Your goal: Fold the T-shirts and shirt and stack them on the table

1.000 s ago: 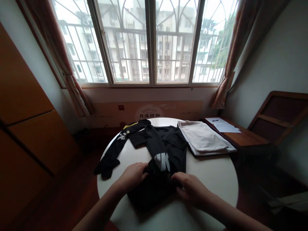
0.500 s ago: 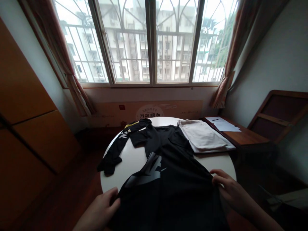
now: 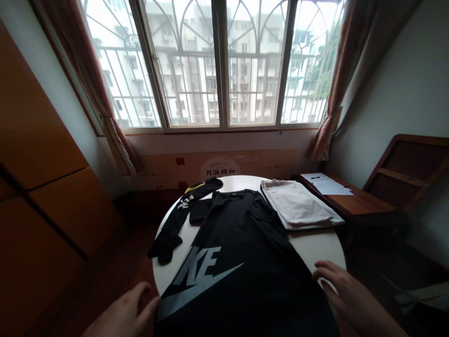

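Note:
A black T-shirt [image 3: 252, 238] with a large grey logo print lies spread flat on the round white table [image 3: 312, 248], its collar toward the window. Its lower part runs past the near edge and out of the picture. My left hand [image 3: 128, 309] is beside the shirt's left edge, thumb and fingers apart, somewhat blurred. At the right edge, my right hand [image 3: 354, 297] has its fingers apart too, with the fingertips close to the cloth; whether they touch it I cannot tell.
Another black garment [image 3: 171, 224] with yellow and white marks lies on the table's left side. Folded light-coloured cloth [image 3: 298, 203] rests at the right. Beyond it a wooden surface [image 3: 365, 199] holds white paper [image 3: 328, 184]. Orange cabinets [image 3: 59, 206] stand at left.
The shirt, bunched and pulled between both hands before, now lies smoother and flatter, with more of its print showing. My left hand has moved outward and both hands have loosened from the cloth.

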Tool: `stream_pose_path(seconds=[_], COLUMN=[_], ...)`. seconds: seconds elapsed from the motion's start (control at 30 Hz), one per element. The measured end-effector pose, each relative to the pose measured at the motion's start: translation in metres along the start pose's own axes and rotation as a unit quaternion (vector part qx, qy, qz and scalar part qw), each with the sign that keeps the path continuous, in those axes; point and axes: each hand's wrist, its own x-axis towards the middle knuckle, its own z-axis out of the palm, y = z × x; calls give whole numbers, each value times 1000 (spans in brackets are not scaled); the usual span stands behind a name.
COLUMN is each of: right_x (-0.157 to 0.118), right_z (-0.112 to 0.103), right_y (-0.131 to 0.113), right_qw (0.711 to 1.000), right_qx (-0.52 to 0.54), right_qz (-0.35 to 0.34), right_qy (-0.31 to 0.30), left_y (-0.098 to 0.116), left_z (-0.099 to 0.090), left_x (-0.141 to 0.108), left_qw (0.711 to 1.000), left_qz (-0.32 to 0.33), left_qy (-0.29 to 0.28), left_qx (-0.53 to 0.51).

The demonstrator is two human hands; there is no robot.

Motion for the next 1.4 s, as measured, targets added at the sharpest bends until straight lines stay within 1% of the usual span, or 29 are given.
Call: stream_pose_path(seconds=[0.03,0.1,0.17,0.2,0.27,0.3,0.33,0.37,0.43,0.53,0.63,0.77,0.83,0.9,0.97,1.03,1.1,1.17,1.23,1.3,1.37,1.4], right_x=[13,47,90,113,163,188,212,234,271,310,339,374,391,404,414,420,425,429,435,442,450,454], right_z=[-7,-17,-22,-23,-19,-15,-11,-5,8,30,49,66,71,74,75,74,73,70,65,60,54,53], right_y=[-6,-20,-34,-40,-50,-54,-57,-59,-61,-60,-56,-53,-51,-49,-46,-43,-40,-36,-32,-28,-25,-24], right_qw=[1000,999,996,994,994,995,996,998,998,996,990,980,977,975,974,975,977,979,980,980,980,980], right_qx=[9,34,64,75,75,65,46,18,-40,-92,-126,-170,-178,-177,-174,-170,-164,-162,-166,-174,-179,-180], right_qz=[-13,-38,-62,-71,-81,-80,-76,-67,-37,7,51,99,113,126,132,123,98,74,66,71,76,78], right_qy=[2,8,15,17,20,18,14,9,-4,-20,-27,-29,-40,-54,-66,-78,-93,-99,-87,-65,-41,-31], left_y=[13,46,83,102,137,151,164,174,186,191,189,188,189,190,191,191,189,186,180,173,165,162], left_z=[-11,-32,-46,-50,-51,-48,-44,-38,-24,1,24,41,45,45,39,26,6,-18,-44,-65,-79,-83], left_x=[16,57,103,127,175,198,219,239,273,308,327,337,338,338,339,342,349,359,371,384,396,402], left_qw=[1000,999,998,997,991,986,984,982,980,977,975,968,963,960,959,957,952,946,943,941,940,939], left_qz=[-3,-8,0,24,84,102,108,111,115,123,124,147,175,198,210,219,230,234,225,206,182,171], left_qy=[16,32,59,76,105,117,123,127,131,124,118,131,134,126,119,117,125,139,158,180,198,206], left_qx=[-4,-13,-19,-15,23,58,71,81,97,120,139,155,157,154,150,152,161,174,188,201,210,214])
